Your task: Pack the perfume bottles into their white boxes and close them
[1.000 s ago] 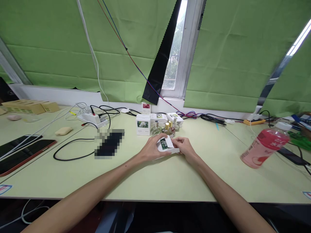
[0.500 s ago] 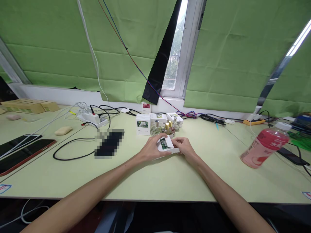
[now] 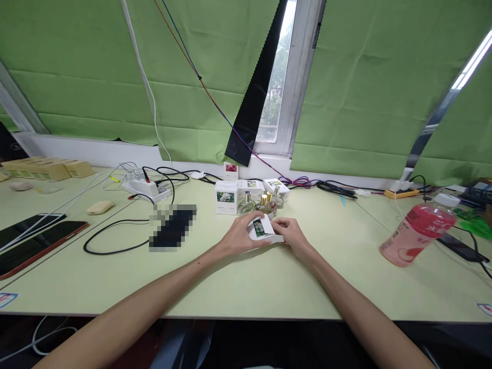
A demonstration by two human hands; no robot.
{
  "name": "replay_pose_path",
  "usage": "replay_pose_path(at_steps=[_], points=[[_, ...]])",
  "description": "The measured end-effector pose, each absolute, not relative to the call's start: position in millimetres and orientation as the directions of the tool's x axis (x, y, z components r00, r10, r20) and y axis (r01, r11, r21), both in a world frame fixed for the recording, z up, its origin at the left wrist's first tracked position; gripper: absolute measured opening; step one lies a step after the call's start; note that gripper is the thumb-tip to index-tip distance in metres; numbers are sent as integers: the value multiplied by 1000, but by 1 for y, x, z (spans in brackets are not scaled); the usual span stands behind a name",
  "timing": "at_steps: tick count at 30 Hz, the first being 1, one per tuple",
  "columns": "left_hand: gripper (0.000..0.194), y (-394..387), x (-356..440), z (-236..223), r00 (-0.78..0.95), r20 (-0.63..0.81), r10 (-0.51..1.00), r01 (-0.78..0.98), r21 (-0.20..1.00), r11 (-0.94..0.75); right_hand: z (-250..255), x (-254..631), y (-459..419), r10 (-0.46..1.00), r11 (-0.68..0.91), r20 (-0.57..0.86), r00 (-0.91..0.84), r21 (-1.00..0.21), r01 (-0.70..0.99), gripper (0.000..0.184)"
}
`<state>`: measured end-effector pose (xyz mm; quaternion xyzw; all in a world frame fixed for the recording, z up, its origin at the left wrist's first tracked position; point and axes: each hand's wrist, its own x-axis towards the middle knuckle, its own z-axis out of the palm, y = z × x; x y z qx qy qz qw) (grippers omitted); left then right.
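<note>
A small white carton (image 3: 265,227) with a flower picture lies tilted in my left hand (image 3: 240,236), the thumb along its near side and fingers over its far side. At the carton's right end, the fingers of my right hand (image 3: 291,234) are pinched together against its edge or flap; their tips are partly hidden. Just beyond the hands stand several glass perfume bottles (image 3: 246,206) with silver and gold caps. Behind and left of them is an upright white flower-printed box (image 3: 226,199). More white boxes (image 3: 277,187) sit at the back.
A pink drink bottle (image 3: 418,230) stands on the right of the table (image 3: 253,292). On the left are phones (image 3: 42,246), a pale yellow case (image 3: 100,207) and a white power strip (image 3: 148,188). A black cable bundle (image 3: 336,188) runs along the wall.
</note>
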<state>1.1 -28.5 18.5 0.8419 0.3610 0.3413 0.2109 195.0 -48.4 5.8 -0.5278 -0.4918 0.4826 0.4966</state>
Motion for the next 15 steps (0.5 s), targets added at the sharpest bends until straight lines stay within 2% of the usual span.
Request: replay_pose_path(at_steps=[7,10,15], points=[[64,-28,2,18,497,430,754,453,613,-648,5,196,-45,998,2,5,68,-998,56,51],[65,-29,3,18,492,416,765,462,620,-635,2,199,-41,991,13,21,136,-998,53,47],[65,-31,3,20,468,418,779,463,634,-619,-6,207,-33,942,102,147,300,-982,161,43]])
